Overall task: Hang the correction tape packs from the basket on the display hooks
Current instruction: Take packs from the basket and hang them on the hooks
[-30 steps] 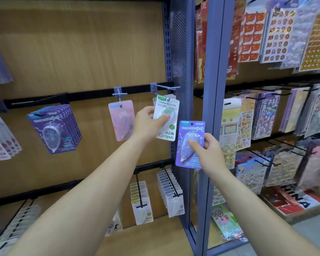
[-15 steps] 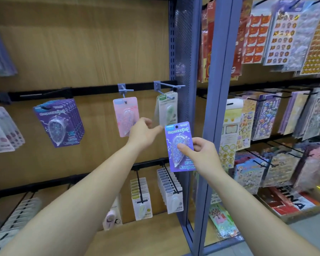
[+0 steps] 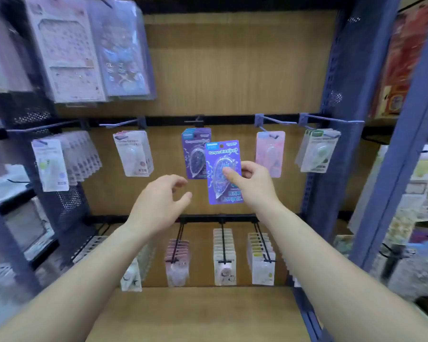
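Head: right hand (image 3: 253, 185) pinches purple pack (image 3: 224, 172).

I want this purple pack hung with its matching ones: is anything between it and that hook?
Nothing visible. The right hand holds the purple pack just below and right of the hook, in front of the purple stack hanging there. The left hand is lower left, apart from both.

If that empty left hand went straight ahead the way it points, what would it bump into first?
Probably the hanging purple packs, just beyond the left hand; depth is hard to judge.
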{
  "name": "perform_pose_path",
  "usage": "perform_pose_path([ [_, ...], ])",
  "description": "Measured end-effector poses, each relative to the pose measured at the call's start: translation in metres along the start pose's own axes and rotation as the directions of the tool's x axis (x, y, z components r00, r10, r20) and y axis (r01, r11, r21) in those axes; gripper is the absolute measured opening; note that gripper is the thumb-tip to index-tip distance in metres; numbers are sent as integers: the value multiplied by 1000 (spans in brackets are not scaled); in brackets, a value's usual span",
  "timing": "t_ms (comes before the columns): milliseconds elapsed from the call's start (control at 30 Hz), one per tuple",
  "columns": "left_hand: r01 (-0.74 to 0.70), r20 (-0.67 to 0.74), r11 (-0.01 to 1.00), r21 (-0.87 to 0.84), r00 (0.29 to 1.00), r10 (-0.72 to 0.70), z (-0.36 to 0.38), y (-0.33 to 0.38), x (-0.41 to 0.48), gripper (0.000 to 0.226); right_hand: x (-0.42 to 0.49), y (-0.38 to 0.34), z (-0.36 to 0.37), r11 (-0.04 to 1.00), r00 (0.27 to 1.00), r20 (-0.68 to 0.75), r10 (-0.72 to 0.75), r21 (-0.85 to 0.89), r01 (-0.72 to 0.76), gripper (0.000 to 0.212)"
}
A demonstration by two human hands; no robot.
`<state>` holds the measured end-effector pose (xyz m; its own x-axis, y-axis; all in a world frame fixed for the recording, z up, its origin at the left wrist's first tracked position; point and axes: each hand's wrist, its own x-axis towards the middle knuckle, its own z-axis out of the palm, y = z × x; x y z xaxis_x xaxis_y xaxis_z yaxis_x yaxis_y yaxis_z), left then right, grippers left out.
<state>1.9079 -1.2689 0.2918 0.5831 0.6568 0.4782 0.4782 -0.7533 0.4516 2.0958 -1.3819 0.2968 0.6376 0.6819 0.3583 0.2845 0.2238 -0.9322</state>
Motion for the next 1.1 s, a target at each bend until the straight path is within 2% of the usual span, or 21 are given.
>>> perform_pose_path([
  [133,14,-40,1000,-5,999,-14,-19,-25,-7,32,19,-19,39,999,999,21,-33,-14,34,13],
  [367,24,-67,998,-58,997,-28,-26,-45,-7,30,36,-16,61,998,998,35,49,-48,-48,24],
  [467,32,-58,997,-65,998,-36,-25,-51,-4,31,33,-10,66,998,998,51,28,-55,-25,24],
  [633,38,-48,997,-71,998,-41,-23,-55,0,33,30,-4,73,1000,995,-101,-6,-12,5,23],
  [767,37,-35,997,-66,999,-39,-23,-55,2,35,30,1,74,999,994,-106,30,-11,-32,21],
  [900,44,-18,998,-55,999,-45,-24,-54,3,36,46,-1,75,991,991,-109,76,-104,-87,27],
  [1033,66,8,997,-27,998,-66,-27,-55,2,34,56,-2,80,938,981,-106,164,-289,-188,43],
  [1100,74,24,997,-14,997,-74,-26,-56,-3,35,49,4,79,912,975,-105,197,-344,-222,41],
])
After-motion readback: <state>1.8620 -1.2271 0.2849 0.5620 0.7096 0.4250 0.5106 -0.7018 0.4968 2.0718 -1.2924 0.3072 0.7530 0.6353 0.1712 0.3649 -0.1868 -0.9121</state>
